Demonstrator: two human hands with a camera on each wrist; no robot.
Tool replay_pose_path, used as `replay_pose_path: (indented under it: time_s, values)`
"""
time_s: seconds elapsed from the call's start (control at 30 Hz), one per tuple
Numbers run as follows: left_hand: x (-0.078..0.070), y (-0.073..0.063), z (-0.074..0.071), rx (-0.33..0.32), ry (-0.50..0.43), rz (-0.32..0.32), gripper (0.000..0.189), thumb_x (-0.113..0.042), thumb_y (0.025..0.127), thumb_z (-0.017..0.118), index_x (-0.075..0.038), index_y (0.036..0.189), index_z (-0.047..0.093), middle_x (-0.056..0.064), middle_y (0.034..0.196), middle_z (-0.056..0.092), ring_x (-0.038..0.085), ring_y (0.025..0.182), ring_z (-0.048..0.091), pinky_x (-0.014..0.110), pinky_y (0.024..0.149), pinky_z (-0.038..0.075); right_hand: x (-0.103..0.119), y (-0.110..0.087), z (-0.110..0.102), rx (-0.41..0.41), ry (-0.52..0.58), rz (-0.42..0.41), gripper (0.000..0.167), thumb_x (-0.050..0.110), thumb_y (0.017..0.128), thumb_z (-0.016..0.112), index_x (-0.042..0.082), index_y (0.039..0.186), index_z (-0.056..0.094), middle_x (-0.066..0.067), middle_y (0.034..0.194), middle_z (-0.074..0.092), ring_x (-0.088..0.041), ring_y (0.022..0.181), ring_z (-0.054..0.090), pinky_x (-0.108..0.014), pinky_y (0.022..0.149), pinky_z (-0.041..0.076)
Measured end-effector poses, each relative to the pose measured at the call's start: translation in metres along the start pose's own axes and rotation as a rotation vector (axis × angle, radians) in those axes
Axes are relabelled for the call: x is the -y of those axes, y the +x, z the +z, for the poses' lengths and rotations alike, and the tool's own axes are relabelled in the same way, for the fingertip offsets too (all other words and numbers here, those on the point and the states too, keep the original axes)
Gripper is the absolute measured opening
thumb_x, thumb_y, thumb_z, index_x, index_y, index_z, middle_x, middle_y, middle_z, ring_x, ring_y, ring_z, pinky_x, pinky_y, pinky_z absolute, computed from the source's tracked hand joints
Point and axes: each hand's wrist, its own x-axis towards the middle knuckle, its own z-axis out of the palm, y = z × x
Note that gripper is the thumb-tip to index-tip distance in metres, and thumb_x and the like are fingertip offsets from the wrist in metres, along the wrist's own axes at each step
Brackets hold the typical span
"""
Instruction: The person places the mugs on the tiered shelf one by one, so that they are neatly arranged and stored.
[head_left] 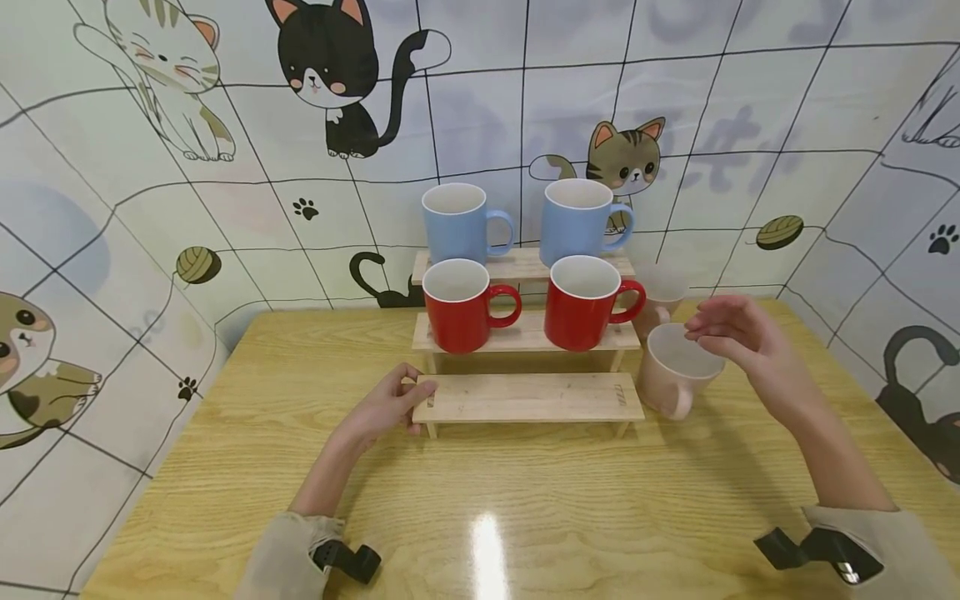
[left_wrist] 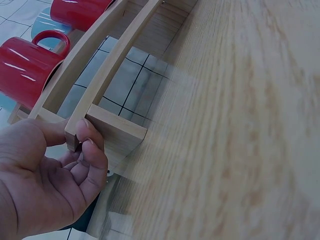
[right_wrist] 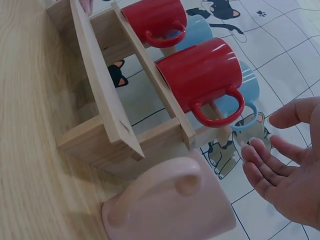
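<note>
A three-tier wooden rack (head_left: 525, 400) stands on the table, its lowest shelf bare. My left hand (head_left: 390, 402) grips the left end of that shelf; in the left wrist view the thumb and fingers (left_wrist: 92, 160) pinch its corner. Just over the near pink mug (head_left: 678, 375) on the table, right of the rack, hovers my right hand (head_left: 738, 342), fingers loosely bent and holding nothing. The right wrist view shows a gap between the hand (right_wrist: 290, 165) and the pink mug (right_wrist: 175, 205). Behind it, partly hidden, is another pink mug (head_left: 667, 287).
Two red mugs, left (head_left: 456, 312) and right (head_left: 581, 308), stand on the middle shelf. Two blue mugs, left (head_left: 455, 229) and right (head_left: 572, 225), occupy the top shelf. A cat-patterned wall covering (head_left: 480, 108) rises behind the wooden table (head_left: 420, 517).
</note>
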Motion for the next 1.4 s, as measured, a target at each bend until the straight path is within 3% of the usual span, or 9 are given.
replay_pose_path:
  time_s: [0.27, 0.5, 0.7, 0.9, 1.1, 1.2, 1.4]
  values:
    - [0.0, 0.001, 0.001, -0.006, -0.005, 0.006, 0.032, -0.025, 0.105, 0.059, -0.003, 0.113, 0.037, 0.004, 0.076, 0.05, 0.017, 0.054, 0.05, 0.029, 0.062, 0.056, -0.006, -0.02, -0.012, 0.051, -0.002, 0.015, 0.019, -0.011, 0.099, 0.053, -0.009, 0.117, 0.056, -0.004, 0.105, 0.068, -0.011, 0.095, 0.068, -0.017, 0.082, 0.053]
    - [0.001, 0.0, 0.001, -0.003, -0.003, 0.005, 0.033, -0.025, 0.105, 0.059, -0.003, 0.112, 0.036, 0.004, 0.078, 0.052, 0.017, 0.054, 0.049, 0.028, 0.062, 0.055, -0.012, -0.032, -0.019, 0.1, -0.103, 0.038, 0.013, -0.008, 0.102, 0.05, -0.01, 0.112, 0.058, -0.006, 0.101, 0.07, -0.012, 0.092, 0.068, -0.018, 0.081, 0.054]
    - [0.001, 0.0, 0.001, -0.008, -0.001, 0.001, 0.034, -0.027, 0.105, 0.059, -0.003, 0.113, 0.037, 0.004, 0.075, 0.048, 0.017, 0.054, 0.05, 0.029, 0.062, 0.055, -0.014, -0.039, -0.019, 0.144, -0.185, 0.088, 0.016, -0.002, 0.105, 0.049, -0.009, 0.11, 0.061, -0.011, 0.1, 0.072, -0.015, 0.093, 0.069, -0.021, 0.08, 0.055]
    - [0.001, 0.001, 0.001, -0.005, -0.003, 0.002, 0.034, -0.026, 0.104, 0.06, -0.003, 0.114, 0.037, 0.004, 0.075, 0.05, 0.017, 0.054, 0.05, 0.029, 0.062, 0.056, -0.019, -0.042, -0.022, 0.178, -0.27, 0.152, 0.02, 0.006, 0.107, 0.048, -0.006, 0.113, 0.064, -0.007, 0.103, 0.074, -0.011, 0.095, 0.069, -0.017, 0.083, 0.052]
    - [0.001, 0.001, 0.001, -0.002, -0.003, -0.002, 0.035, -0.027, 0.104, 0.06, -0.003, 0.114, 0.036, 0.004, 0.075, 0.049, 0.018, 0.054, 0.051, 0.029, 0.062, 0.055, -0.028, -0.043, -0.026, 0.219, -0.23, 0.187, 0.023, 0.003, 0.106, 0.048, -0.01, 0.114, 0.065, -0.002, 0.104, 0.075, -0.011, 0.094, 0.072, -0.017, 0.082, 0.054]
    - [0.001, 0.001, 0.001, 0.0, -0.008, -0.001, 0.035, -0.027, 0.104, 0.059, -0.003, 0.114, 0.036, 0.004, 0.076, 0.05, 0.018, 0.054, 0.05, 0.029, 0.062, 0.055, -0.03, -0.043, -0.025, 0.25, -0.234, 0.212, 0.025, 0.005, 0.106, 0.049, -0.01, 0.115, 0.067, 0.0, 0.106, 0.075, -0.011, 0.096, 0.072, -0.02, 0.083, 0.056]
    - [0.0, 0.0, 0.001, -0.001, -0.016, -0.004, 0.034, -0.026, 0.105, 0.059, -0.003, 0.114, 0.036, 0.004, 0.077, 0.05, 0.017, 0.054, 0.049, 0.028, 0.062, 0.054, -0.032, -0.043, -0.017, 0.319, -0.37, 0.311, 0.031, 0.019, 0.108, 0.05, 0.002, 0.122, 0.071, 0.007, 0.118, 0.071, 0.001, 0.107, 0.062, -0.035, 0.089, 0.052]
